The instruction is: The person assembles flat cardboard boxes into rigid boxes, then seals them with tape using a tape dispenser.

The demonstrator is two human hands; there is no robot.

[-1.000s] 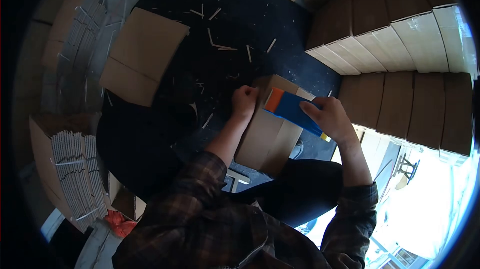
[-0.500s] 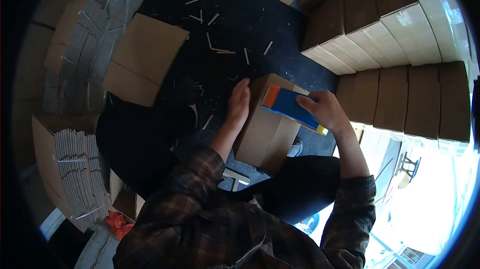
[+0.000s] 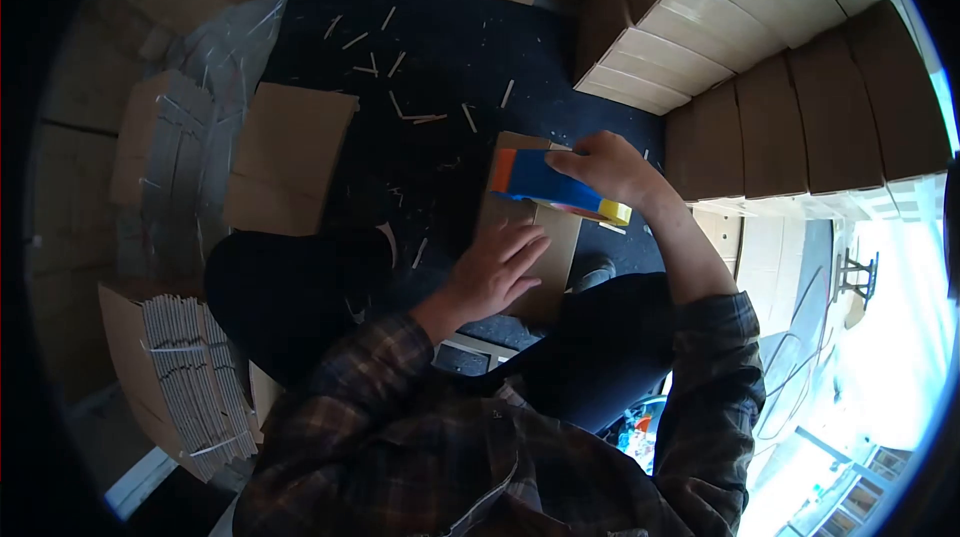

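A closed brown carton [image 3: 557, 247] stands on the dark floor between my knees. My right hand [image 3: 612, 172] grips a blue tape dispenser [image 3: 535, 177] with an orange end and a yellow end, held across the carton's far part. My left hand [image 3: 495, 269] lies over the carton's near left side, fingers spread and holding nothing. Part of the carton's top is hidden beneath the dispenser and both hands.
Stacked cartons [image 3: 820, 122] line the right side. To the left are a cardboard piece [image 3: 290, 157] and a strapped bundle of flat cardboard [image 3: 195, 372]. Cardboard strips [image 3: 415, 118] litter the dark floor [image 3: 440, 47] ahead.
My left hand has moved from beside the carton's left edge to over its near part. The dispenser, in my right hand, has shifted slightly left and up in view. The camera view has turned.
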